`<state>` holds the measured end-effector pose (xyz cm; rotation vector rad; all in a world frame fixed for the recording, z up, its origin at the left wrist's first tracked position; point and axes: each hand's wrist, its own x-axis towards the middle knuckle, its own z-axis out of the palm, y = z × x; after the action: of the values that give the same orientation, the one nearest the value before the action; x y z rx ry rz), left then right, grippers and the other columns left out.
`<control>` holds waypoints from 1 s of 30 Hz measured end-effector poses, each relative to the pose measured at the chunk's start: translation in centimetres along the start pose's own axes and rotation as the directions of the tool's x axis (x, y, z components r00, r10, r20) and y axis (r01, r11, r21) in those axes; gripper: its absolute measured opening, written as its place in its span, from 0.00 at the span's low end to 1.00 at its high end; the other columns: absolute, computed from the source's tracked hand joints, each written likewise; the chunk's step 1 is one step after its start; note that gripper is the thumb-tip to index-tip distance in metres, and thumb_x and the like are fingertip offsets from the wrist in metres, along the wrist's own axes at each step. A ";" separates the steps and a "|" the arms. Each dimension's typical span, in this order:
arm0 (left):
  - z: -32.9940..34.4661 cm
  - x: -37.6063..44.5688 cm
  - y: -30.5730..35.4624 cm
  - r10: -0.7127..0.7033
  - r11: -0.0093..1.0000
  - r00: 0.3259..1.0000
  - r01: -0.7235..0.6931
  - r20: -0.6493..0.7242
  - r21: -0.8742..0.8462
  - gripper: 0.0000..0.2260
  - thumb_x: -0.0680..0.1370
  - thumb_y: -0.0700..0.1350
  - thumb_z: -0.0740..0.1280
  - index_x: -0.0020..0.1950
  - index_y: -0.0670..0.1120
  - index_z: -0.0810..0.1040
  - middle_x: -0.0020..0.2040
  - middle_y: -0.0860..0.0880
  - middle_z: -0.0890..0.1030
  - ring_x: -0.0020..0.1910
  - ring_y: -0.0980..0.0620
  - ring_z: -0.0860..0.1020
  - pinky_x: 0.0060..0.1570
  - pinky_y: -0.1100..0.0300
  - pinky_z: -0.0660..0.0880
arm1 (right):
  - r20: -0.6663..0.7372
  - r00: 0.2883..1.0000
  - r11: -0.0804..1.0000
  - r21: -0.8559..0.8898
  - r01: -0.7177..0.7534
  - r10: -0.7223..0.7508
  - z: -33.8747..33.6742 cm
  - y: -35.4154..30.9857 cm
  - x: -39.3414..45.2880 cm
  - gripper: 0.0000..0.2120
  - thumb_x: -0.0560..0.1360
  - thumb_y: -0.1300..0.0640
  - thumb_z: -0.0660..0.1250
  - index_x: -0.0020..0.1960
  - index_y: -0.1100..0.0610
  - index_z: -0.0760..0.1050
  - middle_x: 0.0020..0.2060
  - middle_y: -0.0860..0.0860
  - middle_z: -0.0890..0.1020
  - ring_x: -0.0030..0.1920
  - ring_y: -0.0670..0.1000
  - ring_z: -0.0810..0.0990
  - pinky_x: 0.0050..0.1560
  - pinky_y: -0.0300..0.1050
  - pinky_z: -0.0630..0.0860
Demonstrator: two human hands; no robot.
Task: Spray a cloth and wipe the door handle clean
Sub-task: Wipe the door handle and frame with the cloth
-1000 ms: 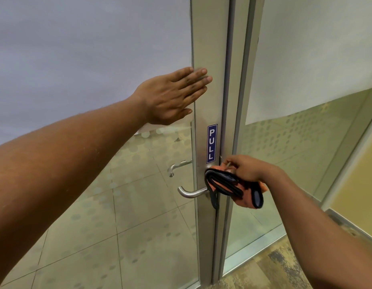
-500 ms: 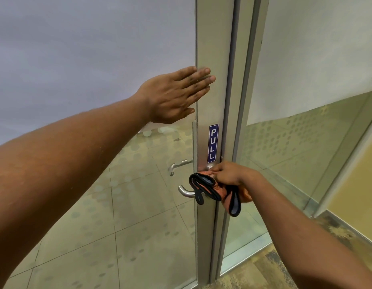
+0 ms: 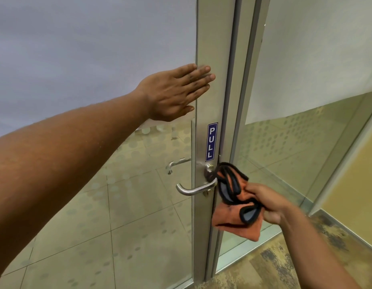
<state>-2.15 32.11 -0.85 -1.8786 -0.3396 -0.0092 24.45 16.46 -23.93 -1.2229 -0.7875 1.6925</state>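
Observation:
A silver lever door handle (image 3: 193, 189) sticks out to the left from the metal door frame (image 3: 214, 59), below a blue PULL sign (image 3: 212, 141). My right hand (image 3: 268, 203) grips a bunched orange cloth with black edging (image 3: 233, 215) just right of the handle's base; the cloth's upper fold touches the handle's pivot end. My left hand (image 3: 176, 92) lies flat with fingers spread against the glass door and the frame, well above the handle. No spray bottle is in view.
The door is glass (image 3: 97, 205) with frosted film on its upper part. A second handle (image 3: 176, 163) shows behind the glass. A fixed glass panel (image 3: 295, 142) stands to the right, with patterned carpet (image 3: 274, 268) below.
My right hand has drawn the cloth off the handle toward the right and down, so the lever is now uncovered. My left hand stays pressed on the door.

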 end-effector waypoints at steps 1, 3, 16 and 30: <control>-0.1 0.0 0.0 0.000 1.000 1.000 0.000 0.008 0.000 0.31 0.83 0.56 0.33 0.82 0.40 0.39 0.83 0.39 0.40 0.82 0.41 0.39 0.81 0.45 0.46 | 0.011 1.000 0.991 0.135 0.007 -0.008 -0.7 0.8 -0.4 0.17 0.79 0.55 0.65 0.63 0.65 0.77 0.50 0.62 0.81 0.47 0.58 0.81 0.56 0.54 0.77; -0.2 0.0 0.0 0.001 1.000 1.000 -0.001 0.018 -0.001 0.31 0.83 0.56 0.33 0.82 0.40 0.38 0.83 0.39 0.39 0.82 0.41 0.38 0.81 0.45 0.46 | 0.064 0.997 0.932 0.361 0.018 -0.044 -1.6 2.3 -1.1 0.26 0.79 0.44 0.65 0.66 0.64 0.77 0.58 0.65 0.80 0.59 0.62 0.79 0.68 0.59 0.71; -0.2 0.0 0.0 0.009 1.000 1.000 -0.009 0.002 -0.007 0.32 0.82 0.56 0.29 0.82 0.40 0.39 0.82 0.39 0.40 0.82 0.41 0.39 0.81 0.45 0.45 | -0.259 0.945 0.931 0.249 0.265 -0.199 -0.3 4.5 -1.8 0.21 0.81 0.47 0.62 0.66 0.59 0.78 0.61 0.60 0.83 0.62 0.59 0.82 0.65 0.58 0.74; -0.2 0.0 0.0 0.013 1.000 1.000 -0.013 0.014 0.011 0.31 0.82 0.55 0.30 0.82 0.40 0.39 0.83 0.39 0.40 0.82 0.40 0.39 0.81 0.45 0.45 | -0.278 0.938 0.976 -0.120 0.180 -0.207 2.0 4.1 -0.8 0.19 0.73 0.65 0.75 0.62 0.60 0.78 0.51 0.59 0.87 0.53 0.59 0.86 0.59 0.58 0.80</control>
<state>-2.14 31.95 -0.80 -1.8701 -0.3362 0.0144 21.46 13.98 -26.55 -1.3721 -0.7845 1.2933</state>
